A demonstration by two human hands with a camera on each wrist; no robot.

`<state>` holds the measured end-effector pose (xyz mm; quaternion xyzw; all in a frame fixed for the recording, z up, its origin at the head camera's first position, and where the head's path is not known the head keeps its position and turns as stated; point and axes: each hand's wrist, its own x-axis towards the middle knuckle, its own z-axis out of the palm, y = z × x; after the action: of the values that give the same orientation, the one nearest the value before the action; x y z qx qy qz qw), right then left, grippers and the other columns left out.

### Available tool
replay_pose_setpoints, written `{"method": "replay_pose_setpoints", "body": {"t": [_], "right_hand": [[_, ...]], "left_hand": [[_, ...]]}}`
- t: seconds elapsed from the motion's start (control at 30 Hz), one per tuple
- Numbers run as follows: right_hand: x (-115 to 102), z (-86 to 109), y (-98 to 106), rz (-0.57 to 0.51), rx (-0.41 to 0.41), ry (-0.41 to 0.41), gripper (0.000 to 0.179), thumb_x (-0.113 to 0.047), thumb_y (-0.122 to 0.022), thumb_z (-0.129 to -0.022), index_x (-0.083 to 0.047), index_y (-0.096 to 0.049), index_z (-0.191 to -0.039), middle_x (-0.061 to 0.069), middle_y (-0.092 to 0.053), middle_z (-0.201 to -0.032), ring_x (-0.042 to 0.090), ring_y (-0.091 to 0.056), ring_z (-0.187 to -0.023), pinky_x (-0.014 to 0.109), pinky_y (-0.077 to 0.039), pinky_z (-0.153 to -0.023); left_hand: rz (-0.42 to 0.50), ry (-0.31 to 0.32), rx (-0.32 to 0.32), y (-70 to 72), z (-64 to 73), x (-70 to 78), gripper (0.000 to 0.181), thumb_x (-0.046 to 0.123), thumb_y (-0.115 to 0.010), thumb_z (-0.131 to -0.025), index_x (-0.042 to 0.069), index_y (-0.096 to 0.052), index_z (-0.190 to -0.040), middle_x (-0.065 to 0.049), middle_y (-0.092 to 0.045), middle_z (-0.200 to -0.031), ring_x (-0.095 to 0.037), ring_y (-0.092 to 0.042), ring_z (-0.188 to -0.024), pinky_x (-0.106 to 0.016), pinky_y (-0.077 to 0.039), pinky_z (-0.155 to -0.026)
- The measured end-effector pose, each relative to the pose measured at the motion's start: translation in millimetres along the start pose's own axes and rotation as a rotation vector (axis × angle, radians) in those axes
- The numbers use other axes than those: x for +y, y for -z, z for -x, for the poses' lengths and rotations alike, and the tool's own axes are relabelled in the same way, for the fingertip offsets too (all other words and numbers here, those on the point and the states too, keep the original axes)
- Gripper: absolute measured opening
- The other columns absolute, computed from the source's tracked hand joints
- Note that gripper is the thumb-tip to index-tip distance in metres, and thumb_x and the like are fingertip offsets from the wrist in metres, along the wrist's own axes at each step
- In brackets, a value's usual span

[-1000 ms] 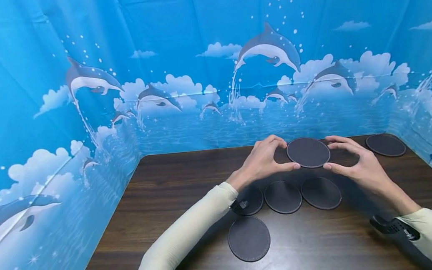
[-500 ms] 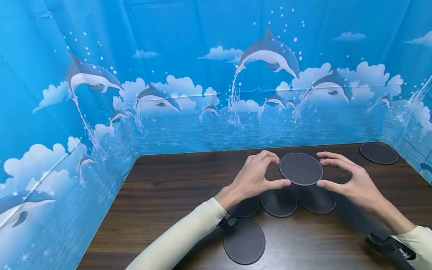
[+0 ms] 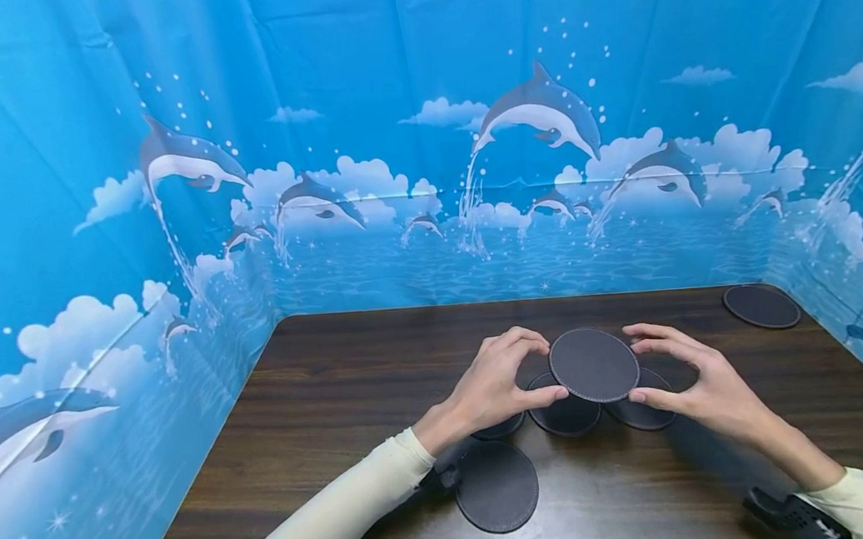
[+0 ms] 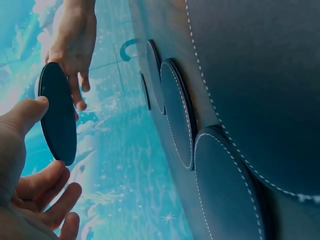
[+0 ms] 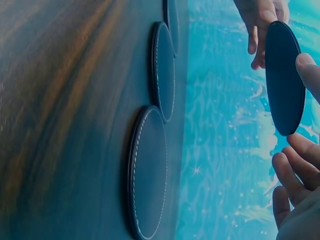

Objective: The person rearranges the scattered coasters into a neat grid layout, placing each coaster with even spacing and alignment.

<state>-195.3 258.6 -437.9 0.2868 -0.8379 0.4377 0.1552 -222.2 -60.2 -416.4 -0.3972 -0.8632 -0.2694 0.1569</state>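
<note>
Between my two hands a round black coaster [image 3: 594, 365] with a stitched edge is held up above the table, tilted. My left hand [image 3: 488, 387] pinches its left edge between thumb and fingertips. My right hand [image 3: 702, 376] pinches the opposite edge the same way. Below it lies a row of three like coasters: the left one [image 3: 499, 429] is partly hidden by my left hand, the middle one [image 3: 565, 419] is overlapped by the held coaster in the head view, and the right one [image 5: 149, 175] shows its pale stitching in the right wrist view.
Nearer me, another coaster [image 3: 497, 489] lies just in front of the row's left end. One more coaster [image 3: 762, 306] lies at the far right corner of the dark wooden table [image 3: 319, 386]. A blue dolphin-print curtain [image 3: 370, 257] stands around the back and sides.
Both hands have brought the held coaster toward me and slightly left, so it now overlaps the row in the head view. The coasters on the table stay put.
</note>
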Motion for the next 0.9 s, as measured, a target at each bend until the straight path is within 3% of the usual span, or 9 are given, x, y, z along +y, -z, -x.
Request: {"method": "replay_pose_setpoints", "body": {"t": [0.4,0.67,0.9], "right_hand": [[-2.3,3.8,-13.3,-0.02,-0.033,0.031,0.065,-0.004,-0.094,-0.07,-0.017,-0.069,-0.129,0.002,-0.054,-0.144,0.013,-0.047,-0.133,0.015,-0.034,-0.099],[5.7,13.6,-22.3,-0.045,-0.084,0.087,0.063,-0.006,-0.095,-0.071,-0.017,-0.069,-0.128,0.006,-0.054,-0.144,0.015,-0.047,-0.133,0.015,-0.034,-0.099],[4.5,18.8,-25.0,-0.021,-0.117,0.058,0.058,-0.013,-0.093,-0.075,-0.022,-0.07,-0.127,0.0,-0.054,-0.145,0.012,-0.048,-0.132,0.015,-0.035,-0.097]], "left_hand": [[-0.017,0.031,0.002,2.7,18.4,-0.8,0.052,0.055,-0.08,-0.084,0.016,-0.068,-0.117,0.008,-0.06,-0.124,-0.006,-0.054,-0.119,-0.04,-0.036,-0.106],[-0.03,0.053,-0.047,-1.5,31.5,1.4,0.052,0.057,-0.08,-0.083,0.016,-0.068,-0.114,0.01,-0.06,-0.123,-0.006,-0.054,-0.118,-0.039,-0.036,-0.105],[-0.047,0.055,-0.073,-5.2,39.7,0.1,0.053,0.058,-0.08,-0.082,0.016,-0.069,-0.113,0.011,-0.06,-0.123,-0.005,-0.054,-0.117,-0.038,-0.036,-0.105]]}}
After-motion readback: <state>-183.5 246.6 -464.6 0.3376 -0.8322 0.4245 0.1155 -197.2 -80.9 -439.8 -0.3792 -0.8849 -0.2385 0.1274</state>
